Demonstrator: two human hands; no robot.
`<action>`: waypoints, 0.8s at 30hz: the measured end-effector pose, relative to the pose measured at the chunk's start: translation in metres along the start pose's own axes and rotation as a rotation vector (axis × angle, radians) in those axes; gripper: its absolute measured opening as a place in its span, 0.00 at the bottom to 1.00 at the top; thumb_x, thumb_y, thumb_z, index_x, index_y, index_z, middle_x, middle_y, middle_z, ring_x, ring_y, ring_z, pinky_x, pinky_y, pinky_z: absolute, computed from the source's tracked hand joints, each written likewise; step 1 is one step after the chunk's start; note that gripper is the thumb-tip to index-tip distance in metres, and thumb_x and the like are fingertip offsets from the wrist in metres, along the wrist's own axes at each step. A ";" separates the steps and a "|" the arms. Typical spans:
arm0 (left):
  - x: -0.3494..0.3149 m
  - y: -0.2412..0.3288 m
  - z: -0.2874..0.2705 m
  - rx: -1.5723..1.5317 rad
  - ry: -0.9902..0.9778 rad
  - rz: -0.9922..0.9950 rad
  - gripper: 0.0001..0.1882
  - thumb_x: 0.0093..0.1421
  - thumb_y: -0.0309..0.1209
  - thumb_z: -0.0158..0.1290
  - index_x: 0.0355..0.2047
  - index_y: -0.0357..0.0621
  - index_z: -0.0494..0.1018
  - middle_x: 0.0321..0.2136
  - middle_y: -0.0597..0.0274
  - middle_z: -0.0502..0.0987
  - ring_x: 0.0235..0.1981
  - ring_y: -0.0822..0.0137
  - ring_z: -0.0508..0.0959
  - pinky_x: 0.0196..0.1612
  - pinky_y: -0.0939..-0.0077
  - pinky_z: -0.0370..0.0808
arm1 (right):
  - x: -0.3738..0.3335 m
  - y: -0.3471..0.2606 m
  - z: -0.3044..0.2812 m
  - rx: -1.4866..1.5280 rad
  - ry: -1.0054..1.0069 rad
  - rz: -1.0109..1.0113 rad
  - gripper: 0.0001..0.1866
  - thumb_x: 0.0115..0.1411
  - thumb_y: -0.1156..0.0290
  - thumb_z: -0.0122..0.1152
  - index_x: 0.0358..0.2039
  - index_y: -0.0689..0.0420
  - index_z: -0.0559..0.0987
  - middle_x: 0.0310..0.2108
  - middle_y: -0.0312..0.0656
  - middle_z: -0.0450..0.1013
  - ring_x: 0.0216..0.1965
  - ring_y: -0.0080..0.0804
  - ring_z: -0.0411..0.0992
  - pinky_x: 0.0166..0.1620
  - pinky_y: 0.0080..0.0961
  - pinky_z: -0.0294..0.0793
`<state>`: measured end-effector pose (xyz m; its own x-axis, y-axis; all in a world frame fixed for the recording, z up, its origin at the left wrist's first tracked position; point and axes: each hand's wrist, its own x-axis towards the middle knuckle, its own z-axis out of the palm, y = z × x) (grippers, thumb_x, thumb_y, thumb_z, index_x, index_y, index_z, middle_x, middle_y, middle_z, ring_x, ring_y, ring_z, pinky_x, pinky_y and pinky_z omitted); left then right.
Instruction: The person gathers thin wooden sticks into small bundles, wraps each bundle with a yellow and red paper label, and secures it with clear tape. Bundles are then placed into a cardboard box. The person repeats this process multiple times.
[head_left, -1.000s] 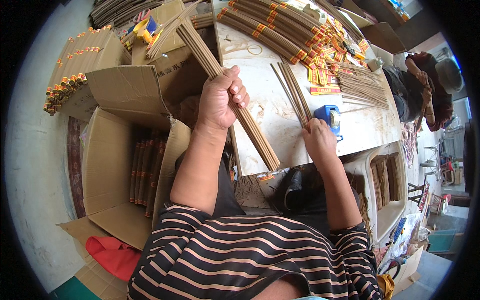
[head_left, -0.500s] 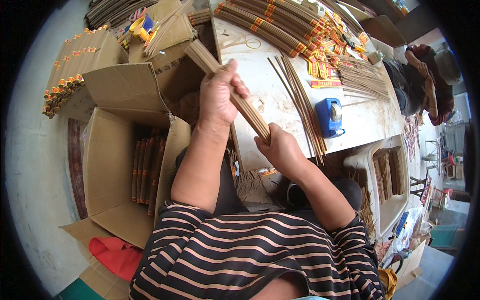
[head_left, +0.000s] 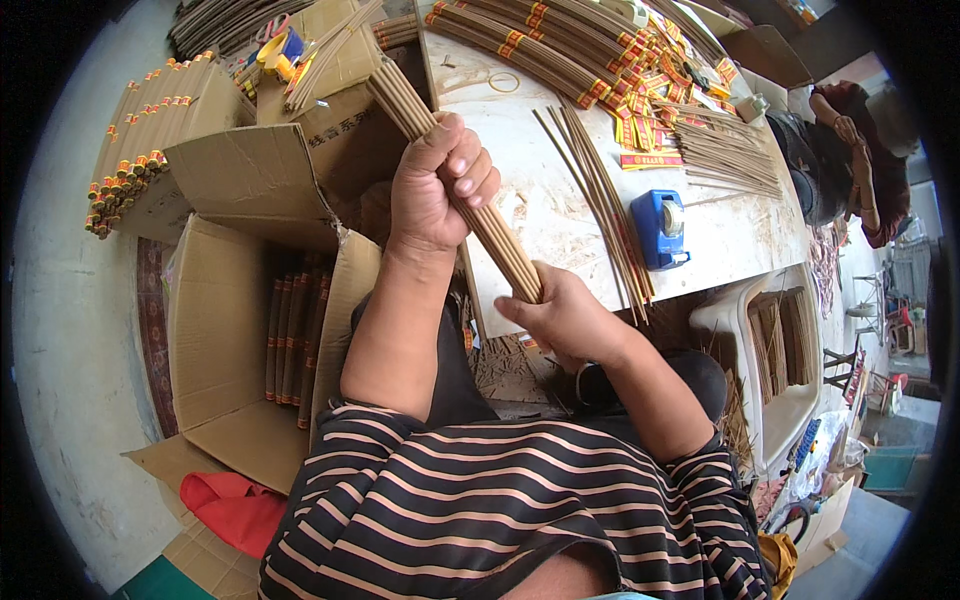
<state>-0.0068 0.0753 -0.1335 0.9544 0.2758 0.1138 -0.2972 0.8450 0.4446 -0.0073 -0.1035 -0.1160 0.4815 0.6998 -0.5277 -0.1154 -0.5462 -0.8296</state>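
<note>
Grips a bundle of thin brown sticks [head_left: 502, 245] in the closed left hand [head_left: 440, 185], over the left edge of the scuffed white tabletop [head_left: 730, 232], with the right hand [head_left: 568, 315] half-open against the bundle's lower end. Seems to be evening the ends, calling next for a firm left hold. Has loose dark sticks [head_left: 628, 265] and a blue plastic tape dispenser [head_left: 655, 235] nearby, a brown cardboard box [head_left: 215, 330] at left, another person [head_left: 860, 165] farther off

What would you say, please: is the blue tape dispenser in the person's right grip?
No, the blue tape dispenser sits on the table, while the right grip touches the stick bundle.
</note>
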 end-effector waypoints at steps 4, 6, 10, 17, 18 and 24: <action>0.001 -0.009 0.001 0.102 0.201 0.006 0.14 0.56 0.34 0.54 0.17 0.49 0.64 0.12 0.72 0.65 0.11 0.79 0.63 0.16 0.81 0.62 | 0.014 0.023 0.003 -0.577 0.404 -0.191 0.14 0.55 0.67 0.56 0.28 0.66 0.68 0.20 0.60 0.70 0.24 0.55 0.71 0.27 0.40 0.70; 0.000 -0.010 -0.001 0.064 0.175 -0.007 0.13 0.56 0.34 0.54 0.17 0.50 0.65 0.11 0.73 0.64 0.11 0.79 0.62 0.15 0.82 0.60 | 0.010 0.018 0.002 -0.461 0.328 -0.178 0.14 0.55 0.66 0.57 0.28 0.66 0.68 0.19 0.57 0.70 0.22 0.48 0.72 0.27 0.36 0.70; -0.004 -0.005 0.010 0.024 0.056 0.001 0.14 0.56 0.33 0.54 0.17 0.49 0.63 0.10 0.73 0.59 0.10 0.79 0.59 0.13 0.83 0.58 | 0.003 0.023 -0.004 -0.098 0.106 -0.161 0.15 0.54 0.65 0.59 0.28 0.65 0.68 0.16 0.51 0.67 0.20 0.32 0.68 0.27 0.30 0.69; -0.020 -0.014 0.075 0.420 -0.045 0.165 0.13 0.56 0.28 0.51 0.20 0.47 0.59 0.09 0.70 0.59 0.08 0.77 0.59 0.10 0.81 0.59 | -0.002 0.020 -0.010 -0.190 0.324 -0.354 0.16 0.53 0.62 0.60 0.28 0.62 0.69 0.18 0.51 0.69 0.20 0.38 0.67 0.28 0.29 0.69; -0.022 -0.017 0.088 0.476 -0.124 0.216 0.13 0.56 0.27 0.51 0.20 0.45 0.58 0.10 0.69 0.61 0.08 0.77 0.60 0.11 0.82 0.60 | 0.002 0.020 -0.013 -0.160 0.357 -0.430 0.15 0.53 0.63 0.61 0.30 0.61 0.70 0.19 0.51 0.69 0.21 0.36 0.67 0.29 0.29 0.69; -0.026 -0.032 0.125 0.880 -0.195 0.322 0.10 0.52 0.23 0.56 0.20 0.43 0.65 0.15 0.71 0.67 0.16 0.82 0.65 0.21 0.86 0.64 | 0.010 0.010 -0.023 0.169 0.355 -0.774 0.14 0.52 0.77 0.59 0.39 0.61 0.71 0.30 0.36 0.72 0.33 0.18 0.67 0.38 0.20 0.70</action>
<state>-0.0188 -0.0167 -0.0394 0.8414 0.2869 0.4581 -0.4957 0.0720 0.8655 0.0161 -0.1124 -0.1252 0.7171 0.6462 0.2613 0.2430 0.1195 -0.9626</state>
